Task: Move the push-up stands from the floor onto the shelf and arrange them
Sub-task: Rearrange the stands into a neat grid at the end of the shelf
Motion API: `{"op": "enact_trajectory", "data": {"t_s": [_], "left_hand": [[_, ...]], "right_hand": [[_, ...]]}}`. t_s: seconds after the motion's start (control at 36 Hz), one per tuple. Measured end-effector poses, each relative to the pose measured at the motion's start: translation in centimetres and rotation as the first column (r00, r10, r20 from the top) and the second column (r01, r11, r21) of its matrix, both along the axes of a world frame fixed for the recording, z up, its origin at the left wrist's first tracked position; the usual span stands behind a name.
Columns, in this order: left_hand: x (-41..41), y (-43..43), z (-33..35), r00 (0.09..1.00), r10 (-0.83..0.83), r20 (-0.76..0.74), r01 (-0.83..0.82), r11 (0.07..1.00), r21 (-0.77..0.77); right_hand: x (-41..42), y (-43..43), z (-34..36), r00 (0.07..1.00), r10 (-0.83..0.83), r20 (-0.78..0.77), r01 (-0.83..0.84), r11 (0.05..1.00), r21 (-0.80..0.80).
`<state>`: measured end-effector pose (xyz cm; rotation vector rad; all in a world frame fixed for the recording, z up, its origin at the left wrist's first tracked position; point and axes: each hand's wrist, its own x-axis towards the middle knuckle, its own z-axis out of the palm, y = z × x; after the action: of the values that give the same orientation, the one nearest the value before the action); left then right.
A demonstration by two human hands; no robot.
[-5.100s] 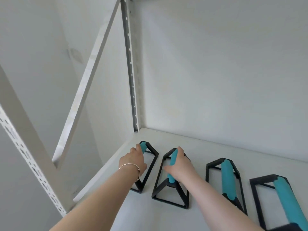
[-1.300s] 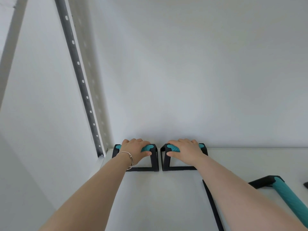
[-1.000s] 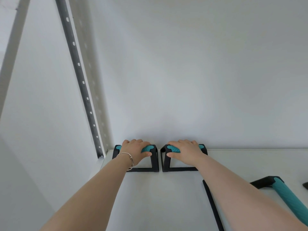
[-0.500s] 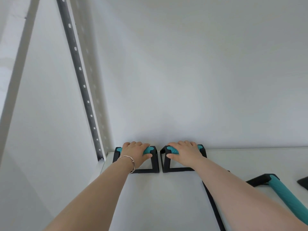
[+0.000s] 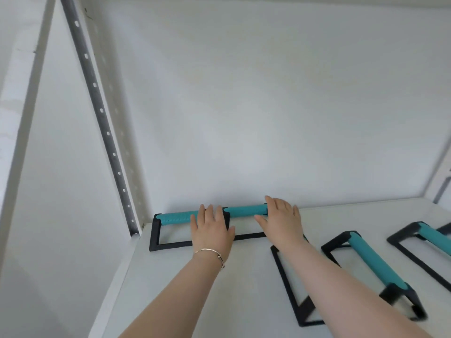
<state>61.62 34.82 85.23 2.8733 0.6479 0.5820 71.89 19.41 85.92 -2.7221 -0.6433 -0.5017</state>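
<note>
Four push-up stands [image 5: 175,217] on shelf [image 5: 195,289]: two aligned at far wall [image 5: 268,118], two rightward askew (floor unseen). Left hand [image 5: 212,230], right hand [image 5: 280,223] flat, fingers straight.

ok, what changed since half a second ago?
Both hands let go. The left hand and right hand were curled on the grips; now they lie open and have slid right, toward each stand's right end. The back-left stand and back-right stand stay end to end at the wall. The front stands look unmoved.
</note>
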Motion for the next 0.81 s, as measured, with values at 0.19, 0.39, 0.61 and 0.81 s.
{"op": "enact_trajectory", "data": {"t_s": [0.19, 0.39, 0.61, 0.81], "left_hand": [[0.1, -10.7, 1.5, 0.997, -0.055, 0.046, 0.056, 0.998, -0.013], [2.3, -20.2, 1.5, 1.000, 0.007, -0.030, -0.012, 0.989, -0.147], [3.3, -23.9, 0.9, 0.971, 0.143, -0.194, -0.215, 0.876, -0.433], [3.6, -23.5, 1.1, 0.951, 0.164, -0.263, -0.281, 0.812, -0.512]], "right_hand": [[-0.1, -11.1, 1.9, 0.993, -0.120, -0.020, 0.121, 0.988, 0.097], [0.0, -18.9, 0.3, 0.967, -0.210, -0.143, 0.211, 0.977, -0.010], [1.1, -20.4, -1.2, 0.925, -0.110, -0.364, 0.140, 0.988, 0.058], [1.7, -20.2, -1.2, 0.891, -0.090, -0.445, 0.118, 0.992, 0.035]]}}
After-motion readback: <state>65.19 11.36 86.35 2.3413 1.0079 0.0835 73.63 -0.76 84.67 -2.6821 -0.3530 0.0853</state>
